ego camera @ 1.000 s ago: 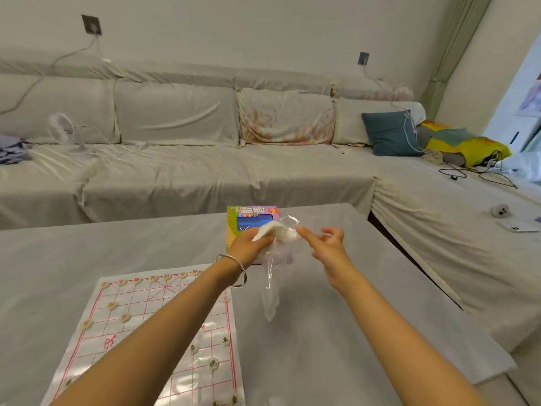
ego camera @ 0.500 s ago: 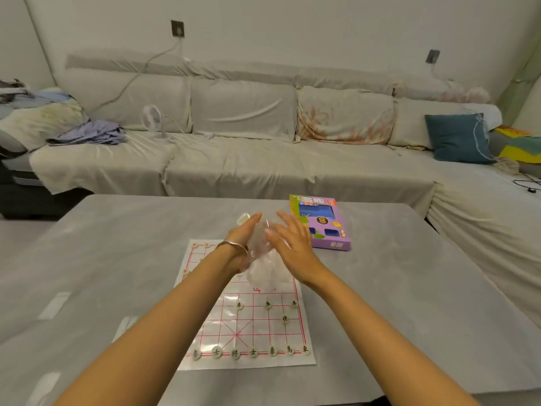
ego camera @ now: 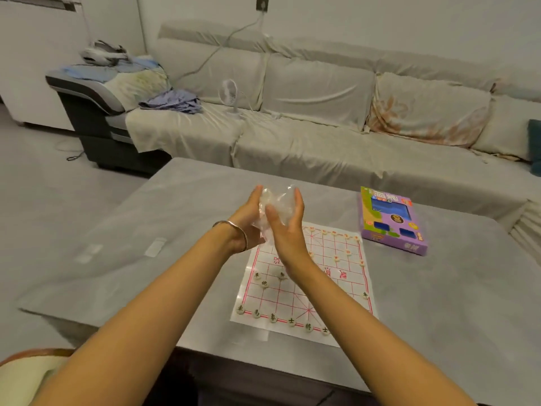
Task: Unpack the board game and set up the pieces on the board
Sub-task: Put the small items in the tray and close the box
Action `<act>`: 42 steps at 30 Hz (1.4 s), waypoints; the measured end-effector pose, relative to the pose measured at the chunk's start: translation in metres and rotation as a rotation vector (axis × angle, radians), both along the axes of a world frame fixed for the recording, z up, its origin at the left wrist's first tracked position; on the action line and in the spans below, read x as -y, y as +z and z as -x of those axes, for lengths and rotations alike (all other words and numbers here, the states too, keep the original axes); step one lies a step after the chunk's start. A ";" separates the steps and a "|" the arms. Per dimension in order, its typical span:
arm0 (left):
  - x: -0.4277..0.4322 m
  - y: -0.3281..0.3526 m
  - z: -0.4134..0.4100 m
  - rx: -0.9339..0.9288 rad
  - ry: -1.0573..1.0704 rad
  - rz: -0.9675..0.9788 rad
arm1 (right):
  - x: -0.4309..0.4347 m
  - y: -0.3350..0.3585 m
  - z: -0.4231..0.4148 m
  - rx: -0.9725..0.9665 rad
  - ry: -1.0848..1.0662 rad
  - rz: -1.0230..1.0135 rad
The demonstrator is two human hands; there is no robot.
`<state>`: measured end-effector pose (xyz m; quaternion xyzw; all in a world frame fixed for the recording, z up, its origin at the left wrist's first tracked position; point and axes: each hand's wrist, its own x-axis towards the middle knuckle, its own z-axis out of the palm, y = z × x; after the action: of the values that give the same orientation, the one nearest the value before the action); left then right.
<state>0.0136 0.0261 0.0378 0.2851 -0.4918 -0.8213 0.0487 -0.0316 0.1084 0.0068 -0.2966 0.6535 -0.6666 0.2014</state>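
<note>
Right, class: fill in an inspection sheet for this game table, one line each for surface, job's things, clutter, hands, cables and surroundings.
Surface: grey table, matt, with the game laid out on it.
Job's things: paper board lying flat, round pieces set along its near and far edges; game box flat to its right; clear plastic bag crumpled.
Clutter: clothes and a small fan on the sofa.
Hands: left hand and right hand press the bag between their palms, fingers straight.
Cables: one cable hangs from the wall socket; another on the floor.
Surroundings: covered sofa behind the table.
</note>
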 end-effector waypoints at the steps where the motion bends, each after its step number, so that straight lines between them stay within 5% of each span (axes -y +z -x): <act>1: 0.009 -0.002 -0.009 0.002 0.003 0.038 | 0.012 0.000 -0.005 0.011 0.006 -0.007; 11: 0.142 -0.030 -0.186 0.217 0.416 0.679 | 0.119 -0.001 -0.085 0.181 0.299 -0.062; 21: 0.133 -0.179 -0.400 0.731 0.559 0.828 | 0.171 -0.059 -0.248 0.436 0.682 -0.269; 25: 0.107 -0.237 -0.429 0.878 0.435 0.846 | 0.176 -0.091 -0.298 0.591 0.678 -0.353; 36: 0.095 -0.307 -0.437 0.997 0.396 0.962 | 0.169 -0.170 -0.334 0.485 0.520 -0.488; 42: 0.109 -0.310 -0.471 1.068 0.316 1.317 | 0.158 -0.200 -0.345 0.497 0.334 -0.507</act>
<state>0.4848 -0.0829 -0.2722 0.6117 -0.7795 -0.1083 0.0800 0.3135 -0.0500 -0.1930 -0.1692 0.6715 -0.4935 0.5262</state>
